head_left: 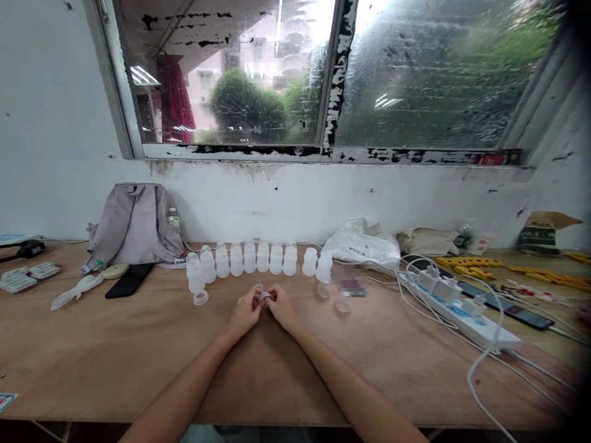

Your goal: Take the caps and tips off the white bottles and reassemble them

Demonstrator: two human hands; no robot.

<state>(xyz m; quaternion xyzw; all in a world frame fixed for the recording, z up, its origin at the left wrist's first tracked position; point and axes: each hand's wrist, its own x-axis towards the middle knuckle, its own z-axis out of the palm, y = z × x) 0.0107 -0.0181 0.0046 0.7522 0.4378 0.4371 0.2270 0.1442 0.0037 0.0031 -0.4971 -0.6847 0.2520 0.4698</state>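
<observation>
Over the middle of the table my left hand (247, 311) and my right hand (280, 306) meet. Their fingers are closed around a baby-bottle collar (265, 296), whitish, with a clear tip that looks like a nipple; the fingers cover much of it. Just behind the hands stands a row of several frosted white baby bottles (249, 257), many topped with clear caps. Two more bottles (309, 262) stand at the row's right end. A loose white ring (200, 298) lies at the left end. Two clear domed caps (342, 306) rest to the right of my hands.
At the back left a grey backpack (136, 227) leans on the wall, with a black phone (129, 281) before it. A plastic bag (362, 243) lies behind the bottles' right end. On the right, a white power strip (466, 317) trails loose cables.
</observation>
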